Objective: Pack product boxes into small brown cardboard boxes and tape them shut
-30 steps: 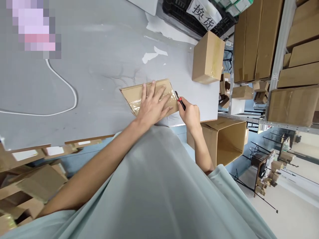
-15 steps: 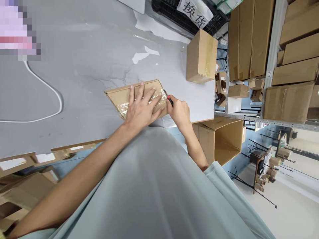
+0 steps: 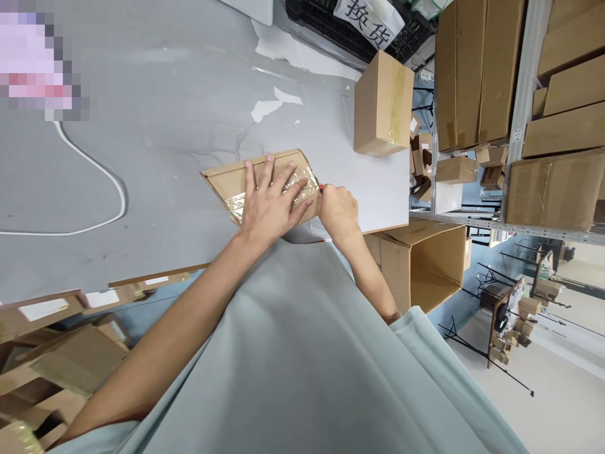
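Note:
A flat, tape-covered cardboard package [image 3: 236,173] lies near the front edge of the grey table [image 3: 155,157]. My left hand [image 3: 270,202] rests on top of it with its fingers spread, pressing it to the tabletop. At the package's right edge, my right hand [image 3: 339,209] is closed around a utility knife [image 3: 321,188]. Only a bit of the knife's red part shows; my fist hides most of the handle, and the blade is hard to make out against the shiny tape.
A closed carton [image 3: 382,104] stands to the right on the table. Below the table's right end is an open cardboard box [image 3: 435,268]. A black crate [image 3: 321,25] sits at the back. A white cable [image 3: 106,170] curves across the left. Shelved cartons [image 3: 553,189] line the right.
My right hand brought the knife in against the package's right edge, and its wrist turned so the fist covers the handle. My left hand stayed flat on the package. The view shifted slightly.

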`<state>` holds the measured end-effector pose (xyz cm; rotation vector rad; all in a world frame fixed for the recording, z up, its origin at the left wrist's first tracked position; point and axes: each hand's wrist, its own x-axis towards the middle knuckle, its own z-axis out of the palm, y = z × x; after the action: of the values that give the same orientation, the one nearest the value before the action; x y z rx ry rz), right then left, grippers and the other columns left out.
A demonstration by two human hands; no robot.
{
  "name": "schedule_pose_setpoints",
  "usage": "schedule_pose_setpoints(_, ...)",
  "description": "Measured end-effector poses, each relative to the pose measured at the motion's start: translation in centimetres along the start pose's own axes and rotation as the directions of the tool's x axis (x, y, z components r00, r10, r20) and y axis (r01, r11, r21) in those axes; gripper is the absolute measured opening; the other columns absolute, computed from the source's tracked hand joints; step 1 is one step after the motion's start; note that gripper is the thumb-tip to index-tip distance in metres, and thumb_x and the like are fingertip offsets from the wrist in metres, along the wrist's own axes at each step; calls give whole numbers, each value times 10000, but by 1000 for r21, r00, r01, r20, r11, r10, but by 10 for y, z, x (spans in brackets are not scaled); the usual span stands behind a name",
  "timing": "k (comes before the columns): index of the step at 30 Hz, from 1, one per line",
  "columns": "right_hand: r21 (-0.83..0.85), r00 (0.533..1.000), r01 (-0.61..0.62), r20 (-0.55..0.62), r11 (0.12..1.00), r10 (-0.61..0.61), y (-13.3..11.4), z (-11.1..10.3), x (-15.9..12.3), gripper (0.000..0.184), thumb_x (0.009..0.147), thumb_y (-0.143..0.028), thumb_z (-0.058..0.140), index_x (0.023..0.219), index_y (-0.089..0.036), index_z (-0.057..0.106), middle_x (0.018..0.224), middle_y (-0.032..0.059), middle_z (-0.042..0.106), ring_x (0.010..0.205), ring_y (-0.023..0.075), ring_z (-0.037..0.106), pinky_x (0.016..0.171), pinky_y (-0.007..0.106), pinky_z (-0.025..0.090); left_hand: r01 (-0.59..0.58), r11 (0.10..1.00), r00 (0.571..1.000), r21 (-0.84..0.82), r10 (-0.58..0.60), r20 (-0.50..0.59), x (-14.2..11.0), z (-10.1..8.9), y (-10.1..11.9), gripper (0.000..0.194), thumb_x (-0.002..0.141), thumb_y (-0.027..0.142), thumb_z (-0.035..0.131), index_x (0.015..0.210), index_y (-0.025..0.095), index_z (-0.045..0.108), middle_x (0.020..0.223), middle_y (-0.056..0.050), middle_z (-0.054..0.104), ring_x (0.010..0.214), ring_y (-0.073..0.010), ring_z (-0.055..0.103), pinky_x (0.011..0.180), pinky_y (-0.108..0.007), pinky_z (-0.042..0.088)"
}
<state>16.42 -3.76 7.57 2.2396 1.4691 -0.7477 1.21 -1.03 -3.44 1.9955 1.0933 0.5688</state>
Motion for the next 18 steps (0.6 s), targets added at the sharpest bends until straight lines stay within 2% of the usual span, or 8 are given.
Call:
schedule_pose_setpoints(4,2,999,-7,39,1000,7,5,6,-6,341,1240,-222,491,1404,-174,786,1401,216,832,1288,297,821,1059,361,628,7,1000,1000,22,-7,-1,-1,2,1,414,1088,619,666,1406,415,835,1734,-83,673,1810,-502,326,1447,-886,63)
schedule_pose_setpoints(8,10,997,-33,76,999,32,13,11,-7,347,1218,-176,496,1395,-159,794,1413,230,829,1310,295,816,1059,352,616,-7,998,1000,57,6,6,-1,5,-3,410,1097,554,677,1441,379,817,1786,-99,626,1818,-501,311,1445,-887,42)
schedule_pose_setpoints(12,83,997,8,71,997,-14,24,13,-20,368,1227,-251,497,1414,-193,809,1370,204,857,1272,323,822,1047,372,606,-55,992,998,116,55,6,-6,5,-15,413,1118,493,658,1468,337,812,1797,-125,615,1821,-509,296,1445,-880,20)
schedule_pose_setpoints(15,247,996,75,23,966,-83,43,23,-33,352,1227,-324,529,1423,-264,815,1266,132,898,1177,321,847,1013,360,592,-69,984,997,164,72,-12,-19,-1,-29,446,1116,499,680,1519,341,790,1805,-121,607,1823,-505,290,1456,-854,36)
schedule_pose_setpoints(18,501,985,159,-133,851,-106,68,52,-17,360,1234,-440,517,1382,-292,810,1102,69,906,1034,293,868,954,333,587,-57,976,997,209,65,-30,-40,-16,-49,514,1087,574,722,1559,373,759,1798,-102,616,1818,-491,315,1465,-826,92)
